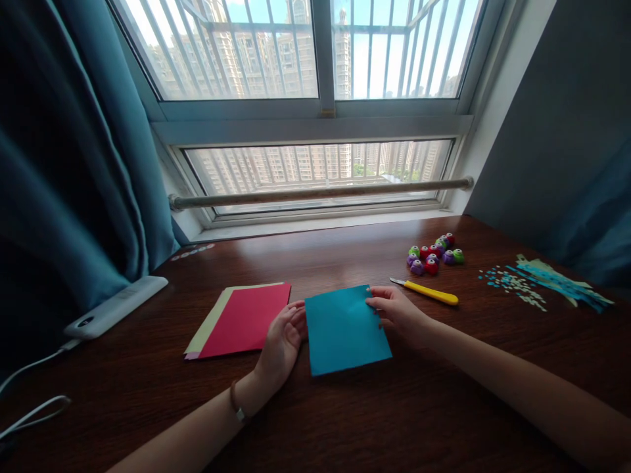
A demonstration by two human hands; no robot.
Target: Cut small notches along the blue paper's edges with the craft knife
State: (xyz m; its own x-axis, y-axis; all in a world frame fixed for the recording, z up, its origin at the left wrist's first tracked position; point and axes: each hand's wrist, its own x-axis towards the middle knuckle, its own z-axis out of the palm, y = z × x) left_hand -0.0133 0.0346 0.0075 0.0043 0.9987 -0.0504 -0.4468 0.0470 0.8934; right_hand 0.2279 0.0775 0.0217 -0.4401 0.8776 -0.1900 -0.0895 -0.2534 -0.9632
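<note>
A square sheet of blue paper (345, 332) is held between my two hands, just above the dark wooden table. My left hand (283, 335), with a brown band at the wrist, is at the paper's left edge, its fingers partly behind the sheet. At the upper right edge my right hand (394, 309) pinches the paper, thumb in front and fingertips hidden behind. To the left lies a stack of coloured paper (249, 318), red on top with pale green and pink edges showing. Beyond my right hand rests a craft knife (428, 291) with a yellow handle, blade pointing left.
Several small coloured balls with eyes (431, 253) sit at the back right. Blue and pale paper strips (562, 282) and small paper bits (513, 284) lie at the far right. A white power strip (118, 307) with a cable stands at left, beside a blue curtain (123, 171).
</note>
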